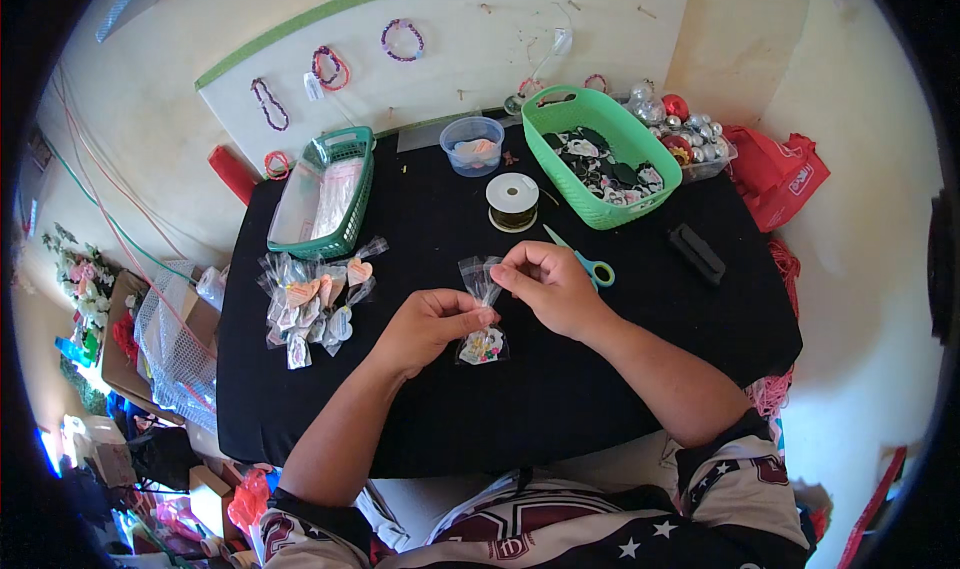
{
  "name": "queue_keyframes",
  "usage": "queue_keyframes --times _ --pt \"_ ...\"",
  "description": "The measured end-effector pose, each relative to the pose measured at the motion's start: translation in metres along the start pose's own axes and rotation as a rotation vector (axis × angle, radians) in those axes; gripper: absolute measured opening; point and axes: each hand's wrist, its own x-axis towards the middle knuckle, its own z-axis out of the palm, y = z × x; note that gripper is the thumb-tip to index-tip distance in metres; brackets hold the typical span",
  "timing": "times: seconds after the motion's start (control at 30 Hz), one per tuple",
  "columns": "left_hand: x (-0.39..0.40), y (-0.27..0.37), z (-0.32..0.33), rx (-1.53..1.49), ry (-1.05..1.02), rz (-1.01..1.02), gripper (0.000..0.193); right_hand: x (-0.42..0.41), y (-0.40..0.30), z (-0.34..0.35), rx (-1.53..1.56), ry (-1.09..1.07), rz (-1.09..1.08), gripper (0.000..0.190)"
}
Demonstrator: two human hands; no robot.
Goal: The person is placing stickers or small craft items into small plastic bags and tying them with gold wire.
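My left hand pinches the gathered neck of a small clear plastic bag, which holds a white piece with colourful flowers. At the bag's flared top, the thumb and forefinger of my right hand close on its right edge. Scissors with blue-green handles lie just beyond my right hand. Behind the bag stands a ribbon spool with a white face. To the left lies a pile of filled clear bags, some with orange or pale tags.
A dark green basket with plastic sleeves, a round clear tub, a light green basket of cut pieces and a box of ornaments line the back. A black block-like object lies right. Bracelets hang on the board.
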Motion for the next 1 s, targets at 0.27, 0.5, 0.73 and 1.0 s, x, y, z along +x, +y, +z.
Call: queue_keyframes --times 0.27,0.5,0.73,1.0 --pt "-0.002 -0.002 -0.002 -0.036 -0.005 -0.033 0.017 -0.002 -0.002 0.007 0.038 0.000 -0.089 0.016" --pt "-0.002 0.001 0.001 0.005 0.066 0.014 0.017 0.003 -0.004 -0.009 -0.228 0.080 -0.176 0.017" --pt "-0.002 0.002 -0.005 0.067 0.123 0.119 0.019 0.012 -0.001 -0.033 -0.813 0.346 -0.237 0.022" --pt "0.003 -0.002 -0.004 0.090 0.150 0.101 0.020 0.039 0.028 -0.035 -1.111 0.393 -0.236 0.031"
